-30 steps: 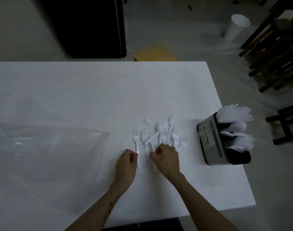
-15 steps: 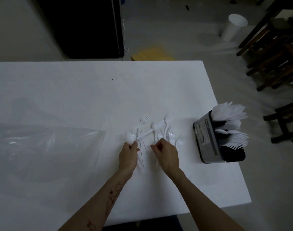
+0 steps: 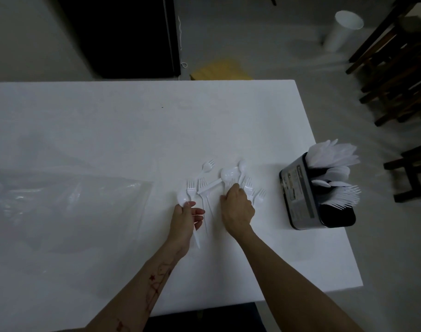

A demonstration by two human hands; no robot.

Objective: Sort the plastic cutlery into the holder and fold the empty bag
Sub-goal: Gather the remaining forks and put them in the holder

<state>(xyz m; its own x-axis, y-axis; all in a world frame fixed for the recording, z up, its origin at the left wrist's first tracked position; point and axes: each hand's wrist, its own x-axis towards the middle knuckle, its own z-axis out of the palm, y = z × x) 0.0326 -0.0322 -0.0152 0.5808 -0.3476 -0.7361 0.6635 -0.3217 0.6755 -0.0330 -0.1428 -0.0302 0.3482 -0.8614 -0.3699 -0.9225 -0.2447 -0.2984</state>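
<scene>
left hand now pinches a spoon left of the holder; right hand, fingers curled, gathers forks.

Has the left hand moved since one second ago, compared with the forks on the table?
Yes. The left hand has gone slightly up toward the forks and now grips a white spoon beside them.

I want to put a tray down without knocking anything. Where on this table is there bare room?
The far half of the table, beyond the loose cutlery and the clear bag, is bare. So is the near right corner, in front of the holder. It is crowded mid-table, where the left hand and right hand work among the forks and spoons.
</scene>
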